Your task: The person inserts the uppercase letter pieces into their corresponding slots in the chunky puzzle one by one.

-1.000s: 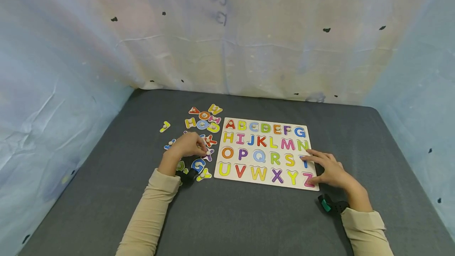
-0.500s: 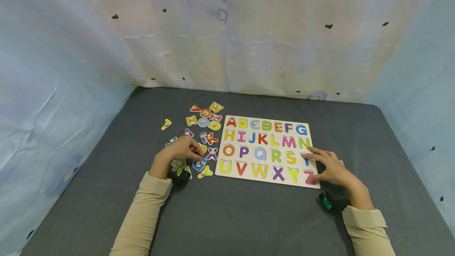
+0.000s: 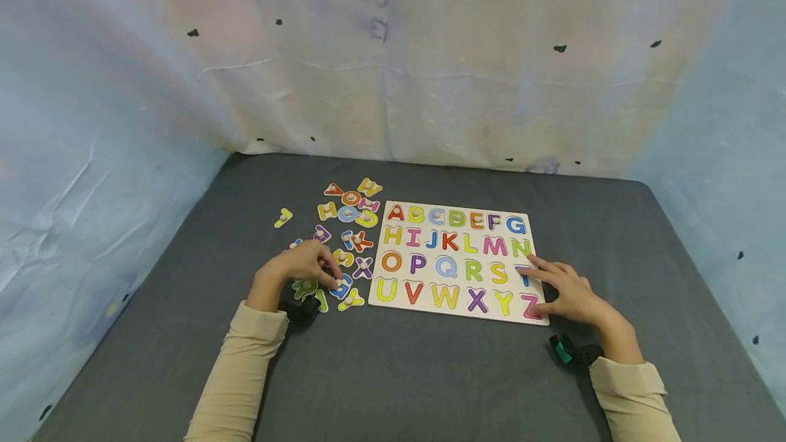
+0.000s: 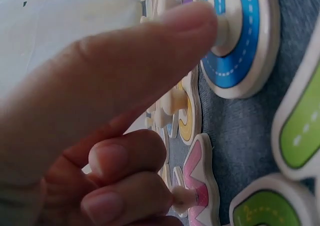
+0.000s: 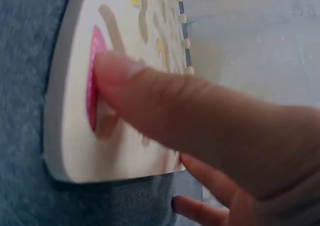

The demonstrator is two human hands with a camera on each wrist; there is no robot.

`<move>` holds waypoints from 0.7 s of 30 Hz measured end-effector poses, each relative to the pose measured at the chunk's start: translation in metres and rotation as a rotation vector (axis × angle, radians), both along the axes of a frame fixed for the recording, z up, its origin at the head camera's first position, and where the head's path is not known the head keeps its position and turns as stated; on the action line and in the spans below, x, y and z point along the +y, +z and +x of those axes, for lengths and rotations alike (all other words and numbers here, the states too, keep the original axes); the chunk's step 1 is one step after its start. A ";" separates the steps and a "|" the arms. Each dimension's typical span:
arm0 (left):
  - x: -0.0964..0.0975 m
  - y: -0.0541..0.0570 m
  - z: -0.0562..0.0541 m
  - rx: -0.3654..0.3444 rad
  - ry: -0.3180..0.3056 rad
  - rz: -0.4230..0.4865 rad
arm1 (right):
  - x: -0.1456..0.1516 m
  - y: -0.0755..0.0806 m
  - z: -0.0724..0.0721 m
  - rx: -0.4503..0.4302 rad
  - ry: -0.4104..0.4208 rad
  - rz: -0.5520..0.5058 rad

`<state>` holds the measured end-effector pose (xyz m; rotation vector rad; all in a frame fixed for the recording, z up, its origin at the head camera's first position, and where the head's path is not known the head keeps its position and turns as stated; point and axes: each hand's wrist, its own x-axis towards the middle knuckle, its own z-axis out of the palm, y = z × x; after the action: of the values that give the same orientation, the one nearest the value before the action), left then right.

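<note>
My left hand (image 3: pixel 305 263) pinches the wooden knob of the blue letter G puzzle piece (image 3: pixel 341 286), which lies on the table; in the left wrist view the thumb presses against the knob of the blue G (image 4: pixel 250 51). My right hand (image 3: pixel 568 292) rests over the right edge of the alphabet puzzle board (image 3: pixel 424 307), fingers spread, with the thumb on the pink Z recess (image 5: pixel 92 81). Knobbed pieces A to F sit along the board's top row, and the remaining letter slots show printed colours.
Loose letter pieces lie left of the board, among them a purple X (image 3: pixel 364 268), a red K (image 3: pixel 362 242) and a yellow Y (image 3: pixel 351 300). A yellow L (image 3: pixel 283 217) lies apart at the far left. A fabric backdrop (image 3: pixel 454 74) rises behind the table.
My left hand has moved left and towards me, from beside the purple X to the blue G, and its fingers have come onto the G's knob. The right hand stays on the board.
</note>
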<state>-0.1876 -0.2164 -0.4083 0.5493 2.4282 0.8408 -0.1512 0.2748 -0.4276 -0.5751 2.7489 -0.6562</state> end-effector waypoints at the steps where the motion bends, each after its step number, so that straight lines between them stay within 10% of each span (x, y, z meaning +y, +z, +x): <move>1: 0.000 0.000 0.001 0.001 -0.001 0.000 | 0.000 0.000 0.001 0.000 0.006 0.008; 21: 0.026 0.016 -0.009 0.198 0.028 0.070 | -0.004 0.003 0.005 -0.120 0.001 -0.066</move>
<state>-0.1967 -0.1904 -0.3927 0.6533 2.5980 0.9252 -0.1466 0.2710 -0.4247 -0.5333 2.6238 -0.7582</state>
